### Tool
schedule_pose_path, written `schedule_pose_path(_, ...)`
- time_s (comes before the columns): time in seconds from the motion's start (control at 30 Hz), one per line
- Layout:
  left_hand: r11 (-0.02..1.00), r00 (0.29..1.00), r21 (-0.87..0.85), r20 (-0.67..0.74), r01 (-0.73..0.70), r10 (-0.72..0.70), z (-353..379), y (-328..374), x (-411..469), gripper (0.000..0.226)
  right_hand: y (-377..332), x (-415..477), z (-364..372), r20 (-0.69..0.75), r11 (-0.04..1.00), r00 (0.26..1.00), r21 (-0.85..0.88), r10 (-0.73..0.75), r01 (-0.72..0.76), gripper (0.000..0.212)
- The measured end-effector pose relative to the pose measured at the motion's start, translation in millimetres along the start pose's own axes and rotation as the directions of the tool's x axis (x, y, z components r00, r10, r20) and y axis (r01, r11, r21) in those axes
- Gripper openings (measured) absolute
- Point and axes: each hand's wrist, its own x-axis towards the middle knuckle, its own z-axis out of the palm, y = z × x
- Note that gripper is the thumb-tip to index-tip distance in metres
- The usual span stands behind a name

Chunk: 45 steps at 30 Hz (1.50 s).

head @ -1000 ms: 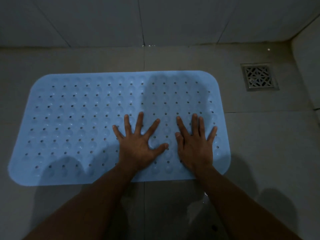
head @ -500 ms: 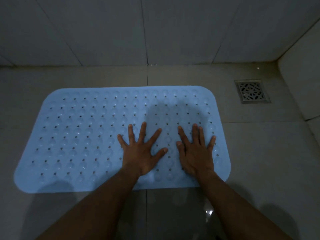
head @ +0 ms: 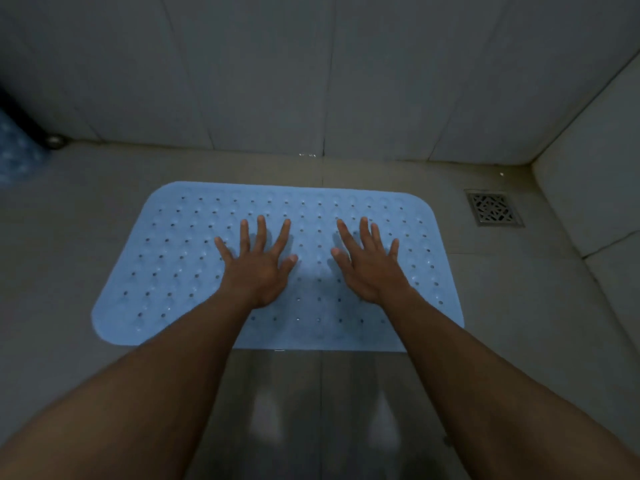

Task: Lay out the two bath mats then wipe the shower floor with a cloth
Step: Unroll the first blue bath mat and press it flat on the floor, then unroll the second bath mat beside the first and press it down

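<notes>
**Pressing on the mat**

Pressing down on the blue mat (head: 180, 271) with the left hand (head: 258, 271) and the right hand (head: 372, 271), side by side but not touching. Palms down, fingers straight and spread wide, gripping nothing. Flat on the grey floor (head: 519, 306) with the mat, far edge near the back wall (head: 311, 81). Off to the right, well apart from the mat, a metal drain (head: 494, 208). Far left by the wall, a blue dotted thing (head: 14, 150), too blurry to tell.
</notes>
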Motion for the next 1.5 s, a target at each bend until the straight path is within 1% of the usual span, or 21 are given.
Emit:
schedule_pose_path(0.1,1.0,0.997,0.015,-0.077,0.028,-0.027,-51,-39,0,0.067,-43,13,-34,0.003,0.998,0.998,-0.002,-0.068,0.068,0.061)
schedule_pose_path(0.2,0.998,0.986,0.023,-0.157,0.066,-0.062,-99,-81,-6,0.067,-92,20,-64,-0.044,0.989,0.988,-0.023,-0.146,0.145,0.062)
schedule_pose_path(0.33,0.991,0.962,0.036,-0.247,0.127,-0.114,-144,-132,-24,0.068,-155,24,-88,-0.096,0.974,0.97,-0.047,-0.223,0.219,0.064)
schedule_pose_path(0.63,0.965,0.937,0.028,-0.25,0.26,-0.245,-202,-235,-73,0.068,-280,23,-108,-0.105,0.929,0.93,-0.16,-0.353,0.334,0.066)
schedule_pose_path(0.8,0.946,0.906,-0.04,-0.28,0.321,-0.319,-236,-300,-90,0.065,-350,31,-122,-0.111,0.903,0.907,-0.199,-0.406,0.38,0.067)
schedule_pose_path(0.93,0.939,0.889,-0.08,-0.304,0.334,-0.343,-256,-350,-104,0.066,-408,46,-134,-0.105,0.875,0.887,-0.247,-0.451,0.416,0.068)
schedule_pose_path(1.07,0.94,0.869,-0.09,-0.362,0.328,-0.338,-281,-395,-113,0.067,-468,64,-145,-0.125,0.863,0.868,-0.244,-0.48,0.442,0.07)
schedule_pose_path(1.2,0.934,0.827,-0.125,-0.435,0.336,-0.355,-313,-429,-93,0.066,-515,93,-150,-0.16,0.838,0.832,-0.243,-0.532,0.489,0.072)
schedule_pose_path(1.33,0.94,0.792,-0.19,-0.506,0.282,-0.34,-330,-451,-68,0.067,-554,136,-149,-0.185,0.811,0.794,-0.229,-0.579,0.538,0.076)
schedule_pose_path(1.43,0.939,0.782,-0.199,-0.519,0.281,-0.344,-337,-474,-45,0.071,-583,169,-146,-0.181,0.786,0.766,-0.202,-0.616,0.584,0.08)
schedule_pose_path(1.5,0.921,0.775,-0.248,-0.499,0.301,-0.387,-341,-489,-27,0.073,-601,188,-145,-0.183,0.765,0.743,-0.179,-0.644,0.619,0.082)
